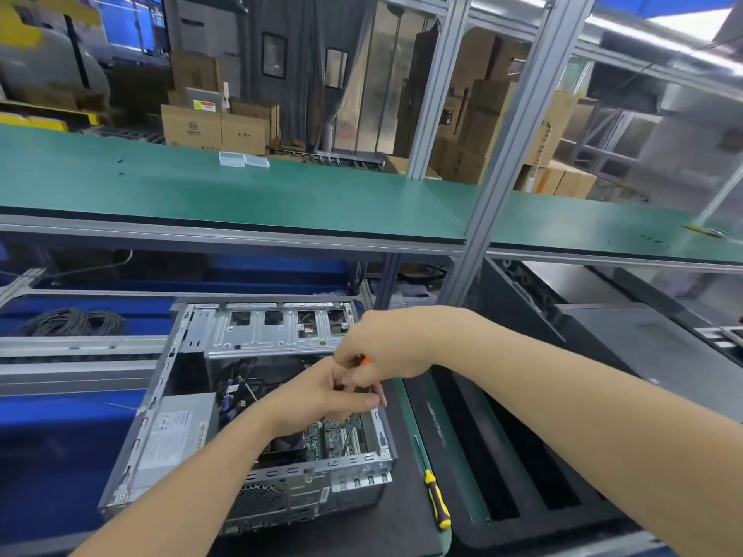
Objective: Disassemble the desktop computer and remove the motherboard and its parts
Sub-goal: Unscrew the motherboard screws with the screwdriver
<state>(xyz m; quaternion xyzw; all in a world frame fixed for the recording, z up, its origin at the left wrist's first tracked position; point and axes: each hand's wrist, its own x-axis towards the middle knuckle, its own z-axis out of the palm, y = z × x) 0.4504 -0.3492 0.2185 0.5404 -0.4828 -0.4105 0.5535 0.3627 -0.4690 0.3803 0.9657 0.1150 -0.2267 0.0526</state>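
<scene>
- Orange plastic shows inside the right grip (386, 347), whose fingers curl tightly round a tool (365, 360). It looks like a driver handle, but the tip is hidden.
- The left grip (321, 396) sits just below the right one and touches it, fingers curled at the tool's dark lower end. I cannot tell whether it actually pinches the tool.
- The motherboard (333, 436) lies directly under both grips, seated in the open case (281, 474), which rests on its side on the counter (382, 532).
- Left of the grips, cables (241, 387) hang over the board, and the power supply (173, 432) lies past them. Beyond the grips is the drive cage (265, 331).
- Right of the grips and nearer the person, a yellow screwdriver (436, 496) lies on the counter, apart from the case.
- Judged from this, the job is only partly done: the board, supply and cables are all still in place.
- What could go wrong:
  - Both grips cover the tip, so it could slip off a screw and gouge the board.
  - A loosened screw could drop among the components.
  - Lifting the board with the cables still plugged in would snag or strain the connectors.
  - The bare metal case edge sits close under the right wrist and could scrape it.
</scene>
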